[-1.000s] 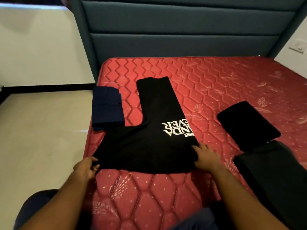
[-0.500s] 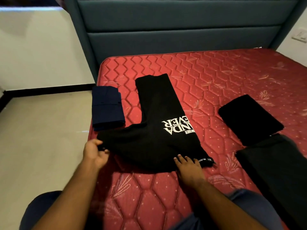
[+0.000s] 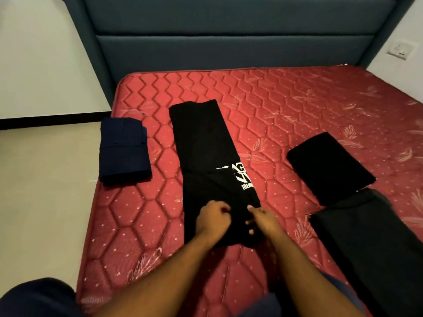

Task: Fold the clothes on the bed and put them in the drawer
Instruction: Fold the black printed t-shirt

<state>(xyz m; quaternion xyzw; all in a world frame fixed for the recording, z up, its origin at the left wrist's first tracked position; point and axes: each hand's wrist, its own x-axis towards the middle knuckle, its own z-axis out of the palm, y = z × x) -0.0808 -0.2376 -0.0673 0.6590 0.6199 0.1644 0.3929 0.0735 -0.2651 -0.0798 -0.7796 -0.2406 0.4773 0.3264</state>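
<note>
Black printed T-shirt (image 3: 206,161), folded into a long narrow strip, lies on red quilted mattress (image 3: 297,106), running from centre toward 12 o'clock, near end at 6 o'clock under both hands. White lettering half covered by the flap laid over from the left. Left hand (image 3: 211,219) on the near end, fingers curled, pinching the flap's edge. Right hand (image 3: 263,219) just beside it, fingers bent onto the cloth, looks like pinching a fold; grip not fully clear.

Dark navy folded garment (image 3: 123,149) sits at 9 o'clock, apart from the shirt. Black folded garment (image 3: 329,165) at 3 o'clock. Dark grey unfolded cloth (image 3: 370,243) at 4 o'clock, its far end touching the black one.

Step, by my read: side fold of the shirt just laid, strip stage. Next move likely calls for flattening the flap, then bringing the near end toward 12 o'clock to halve the strip, keeping edges aligned. Grey cloth is not yet folded; drawer not in view.
</note>
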